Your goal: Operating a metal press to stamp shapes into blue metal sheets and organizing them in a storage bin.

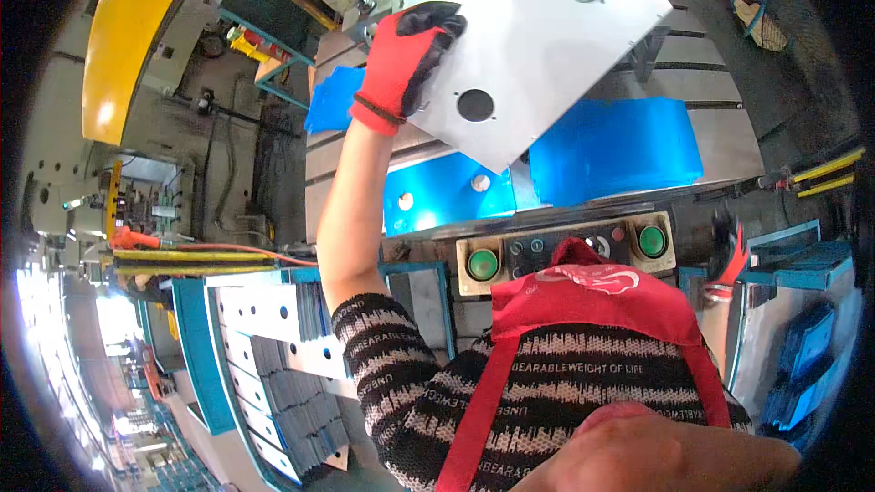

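My left hand (410, 59), in a red and black work glove, reaches far forward with its fingers curled on the left edge of a large pale metal sheet (547, 55). The sheet is tilted above the slotted machine bed (720, 132) and has round holes and several small ones. Beneath its near corner lie a blue sheet with two holes (447, 191) and a stack of blue sheets (615, 150). My right hand (727, 260), gloved alike, is low at the right, beside a blue-framed rack. Its fingers look stretched out, somewhat blurred, with nothing visible in them.
A control box (565, 251) with two green buttons stands between me and the bed. At the lower left, a blue-framed rack (205, 355) holds stacked sheet parts. Blue pieces (807, 346) fill another rack at the right. Yellow-black bars (196, 260) flank the bed.
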Available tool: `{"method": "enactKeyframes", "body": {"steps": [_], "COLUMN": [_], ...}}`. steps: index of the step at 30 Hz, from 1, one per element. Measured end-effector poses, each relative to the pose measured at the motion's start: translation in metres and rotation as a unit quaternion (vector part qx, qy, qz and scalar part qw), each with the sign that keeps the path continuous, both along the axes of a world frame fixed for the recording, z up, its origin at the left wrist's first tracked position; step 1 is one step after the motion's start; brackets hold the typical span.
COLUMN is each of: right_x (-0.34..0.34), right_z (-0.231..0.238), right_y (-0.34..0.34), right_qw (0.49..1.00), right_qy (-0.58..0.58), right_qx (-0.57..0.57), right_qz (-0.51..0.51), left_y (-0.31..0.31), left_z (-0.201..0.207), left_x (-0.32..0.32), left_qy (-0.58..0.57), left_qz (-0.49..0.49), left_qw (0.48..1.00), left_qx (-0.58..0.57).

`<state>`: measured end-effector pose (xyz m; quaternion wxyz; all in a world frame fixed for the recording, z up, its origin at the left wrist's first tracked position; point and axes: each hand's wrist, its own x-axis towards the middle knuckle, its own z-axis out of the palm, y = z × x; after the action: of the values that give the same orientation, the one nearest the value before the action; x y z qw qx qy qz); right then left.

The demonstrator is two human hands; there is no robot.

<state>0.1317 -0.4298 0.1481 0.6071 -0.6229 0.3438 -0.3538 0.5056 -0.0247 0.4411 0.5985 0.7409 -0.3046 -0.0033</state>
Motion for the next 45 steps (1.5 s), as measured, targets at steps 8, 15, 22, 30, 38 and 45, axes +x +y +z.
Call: {"method": "enactKeyframes", "body": {"steps": [8,15,22,30,38,45], "right_x": [0.129,0.133,0.126,0.133,0.109,0.091], "right_z": [0.184,0.168,0.139,0.172,0.155,0.135], "right_y": [0.126,0.133,0.126,0.153,0.110,0.101], "right_qw": [0.877,0.865,0.928,0.876,0.937,0.949], "right_qy": [-0.085,-0.192,-0.043,-0.127,-0.103,-0.088], "right_qx": [0.087,0.173,-0.043,0.130,0.113,0.044], "right_qz": [0.464,0.431,0.367,0.446,0.315,0.299], "left_y": [-0.017,-0.026,-0.026,0.011,0.132,0.129], "left_z": [-0.032,-0.044,-0.044,-0.041,-0.099,-0.191], "left_x": [-0.021,-0.037,-0.047,-0.050,0.002,0.011], "left_qy": [-0.329,-0.425,-0.450,0.039,0.208,0.222], "left_qz": [-0.235,-0.260,-0.235,-0.059,0.071,0.069], "left_qw": [0.911,0.866,0.858,0.990,0.962,0.925], "left_qx": [0.084,0.042,0.080,0.119,0.160,0.301]}}
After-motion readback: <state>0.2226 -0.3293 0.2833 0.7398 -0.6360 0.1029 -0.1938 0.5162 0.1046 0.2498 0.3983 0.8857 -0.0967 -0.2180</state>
